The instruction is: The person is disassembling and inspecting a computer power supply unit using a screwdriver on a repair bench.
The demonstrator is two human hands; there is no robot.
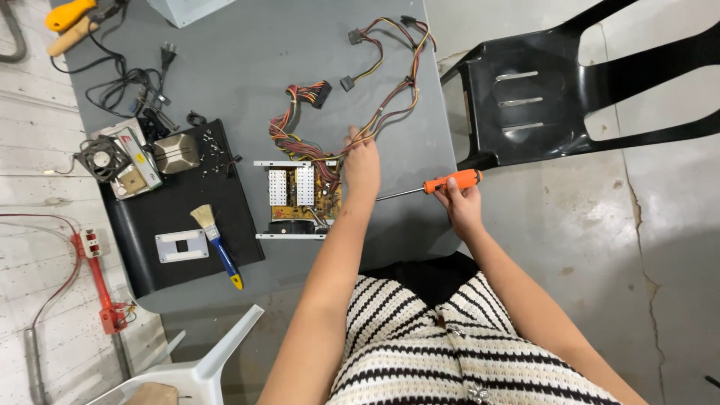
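Observation:
An opened power supply unit (297, 196) lies on the grey table (240, 60), its yellow circuit board and white heat sinks showing. A bundle of coloured cables (375, 82) runs from it toward the table's far side. My left hand (361, 163) rests on the unit's right edge, fingers closed around the cables where they leave the board. My right hand (462, 204) grips an orange-handled screwdriver (450, 181) at the table's right edge. Its metal shaft points left toward my left wrist.
A black mat (187, 217) on the left carries a blue-handled brush (217, 244), a white metal bracket (181, 245), a small fan (101, 157), a heat sink block (176, 152) and loose screws. A black plastic chair (540, 97) stands right of the table, a white chair (202, 367) near left.

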